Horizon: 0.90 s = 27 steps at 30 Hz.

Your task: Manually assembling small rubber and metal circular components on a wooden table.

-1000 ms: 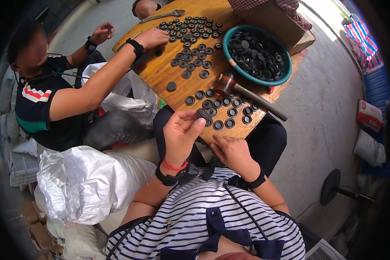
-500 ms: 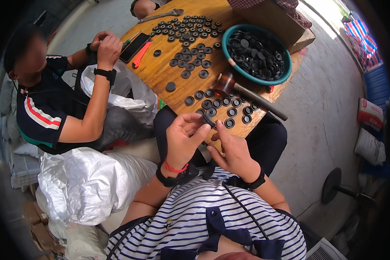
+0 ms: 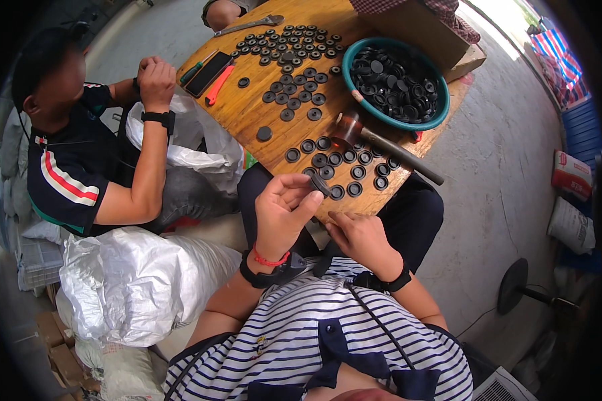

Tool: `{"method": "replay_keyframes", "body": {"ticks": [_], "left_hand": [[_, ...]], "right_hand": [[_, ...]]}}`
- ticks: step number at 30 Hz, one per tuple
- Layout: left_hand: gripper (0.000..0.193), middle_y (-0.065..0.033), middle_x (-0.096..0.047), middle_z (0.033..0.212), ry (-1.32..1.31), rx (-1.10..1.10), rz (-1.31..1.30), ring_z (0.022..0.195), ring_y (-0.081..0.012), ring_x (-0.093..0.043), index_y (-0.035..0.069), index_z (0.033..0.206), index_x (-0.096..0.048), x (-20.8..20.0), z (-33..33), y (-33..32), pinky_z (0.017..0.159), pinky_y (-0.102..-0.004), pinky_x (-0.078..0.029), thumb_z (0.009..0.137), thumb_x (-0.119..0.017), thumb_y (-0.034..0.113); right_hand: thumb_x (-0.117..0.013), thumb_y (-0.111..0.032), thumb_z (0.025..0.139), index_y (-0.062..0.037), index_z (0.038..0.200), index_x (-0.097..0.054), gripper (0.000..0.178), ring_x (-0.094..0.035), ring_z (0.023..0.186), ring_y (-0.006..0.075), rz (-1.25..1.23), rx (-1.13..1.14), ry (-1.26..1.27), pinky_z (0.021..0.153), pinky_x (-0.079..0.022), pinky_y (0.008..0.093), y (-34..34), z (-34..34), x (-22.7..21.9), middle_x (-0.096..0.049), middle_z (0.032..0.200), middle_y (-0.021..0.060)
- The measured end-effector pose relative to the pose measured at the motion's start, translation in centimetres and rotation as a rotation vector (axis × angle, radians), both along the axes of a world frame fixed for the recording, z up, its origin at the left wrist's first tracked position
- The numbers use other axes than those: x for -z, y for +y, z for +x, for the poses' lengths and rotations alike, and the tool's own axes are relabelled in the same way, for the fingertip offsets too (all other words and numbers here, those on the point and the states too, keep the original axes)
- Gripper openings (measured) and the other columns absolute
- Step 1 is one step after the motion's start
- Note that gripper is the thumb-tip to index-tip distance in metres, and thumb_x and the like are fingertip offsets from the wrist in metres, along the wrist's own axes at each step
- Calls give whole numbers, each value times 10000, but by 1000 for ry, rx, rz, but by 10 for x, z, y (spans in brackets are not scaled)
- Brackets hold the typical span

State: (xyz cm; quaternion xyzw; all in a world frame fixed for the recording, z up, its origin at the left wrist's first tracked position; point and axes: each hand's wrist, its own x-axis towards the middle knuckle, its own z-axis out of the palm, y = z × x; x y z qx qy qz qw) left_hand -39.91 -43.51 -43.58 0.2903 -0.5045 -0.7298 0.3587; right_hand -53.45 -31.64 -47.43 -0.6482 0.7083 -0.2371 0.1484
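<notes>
Between the thumb and fingers of my left hand (image 3: 282, 208) a black round disc (image 3: 321, 186) is held on edge, just above the near end of the wooden table (image 3: 247, 110). Lower and to the right, my right hand (image 3: 362, 242) is at the table's near edge, its fingers bent and drawn together; anything in them is hidden. Several black ring-shaped discs (image 3: 358, 172) lie flat beyond my hands. Across them rests a mallet (image 3: 403, 155) with an amber head and a dark handle.
A teal basin (image 3: 446, 115) full of black discs stands at the right. More small discs, a wrench (image 3: 247, 25), a phone (image 3: 209, 73) and a red-orange cutter (image 3: 219, 85) lie farther off. At the left a co-worker (image 3: 73, 154) sits with raised hands, beside white sacks (image 3: 147, 284).
My right hand has drawn down and away from the disc, its fingers folding in. My left hand keeps the disc almost in place. The co-worker's hands have shifted slightly left.
</notes>
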Motion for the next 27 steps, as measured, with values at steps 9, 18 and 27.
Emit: {"method": "replay_keyframes", "body": {"ticks": [9,18,27], "left_hand": [[380,-137,-588,1194,119,96,-197,1119,-156,-568,-56,1192,-528,14,3,12,978,-298,-446,844,-672,-5],[400,-107,-594,1131,72,181,-279,1056,-151,-571,-60,1202,-563,5,4,19,935,-285,-446,854,-718,63],[319,-47,-643,917,-26,297,-357,829,-115,-610,-2,1079,-615,-6,-3,21,746,-249,-469,868,-730,208]], "right_hand": [[-561,-269,970,-19,1058,-609,269,-594,608,134,-44,76,-1010,564,-472,275,-4,-9,-34,-618,722,52],[-587,-215,955,-2,1054,-609,236,-599,675,148,-117,4,-1004,612,-462,263,0,-23,-56,-618,769,59],[-712,-196,830,-8,820,-567,238,-527,569,244,-327,-151,-481,522,-395,329,10,-33,-65,-511,660,103]]}}
